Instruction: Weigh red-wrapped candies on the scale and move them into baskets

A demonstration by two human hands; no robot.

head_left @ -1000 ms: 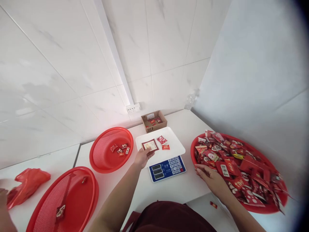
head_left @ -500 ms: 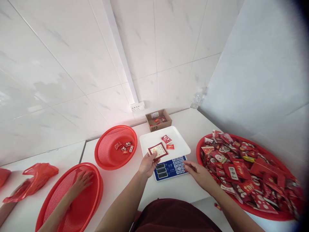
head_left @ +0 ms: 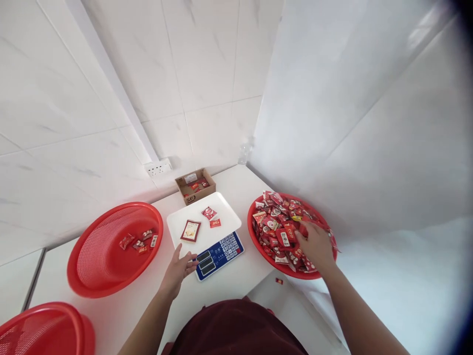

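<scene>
My left hand [head_left: 178, 271] is beside the scale [head_left: 218, 256], fingers spread and holding nothing. On the scale's white tray [head_left: 231, 219] lie a cream-and-maroon packet [head_left: 190, 230], a patterned red packet [head_left: 209, 213] and a small red packet [head_left: 215, 223]. Over at the right, my right hand [head_left: 315, 246] reaches into the red basket [head_left: 252, 231] heaped with red-wrapped packets [head_left: 275, 224]. Its fingertips are among the packets, and whether they grip one is hidden.
Behind the tray stands a cardboard box [head_left: 201, 195] with a few red packets. A red basket [head_left: 99, 246] with several packets is at the left, another red basket [head_left: 40, 330] at bottom left. A clear bottle [head_left: 244, 154] stands by the wall corner.
My left hand has let go of the cream-and-maroon packet, now on the tray. My right hand has moved from beside the scale into the full basket. The view has turned right.
</scene>
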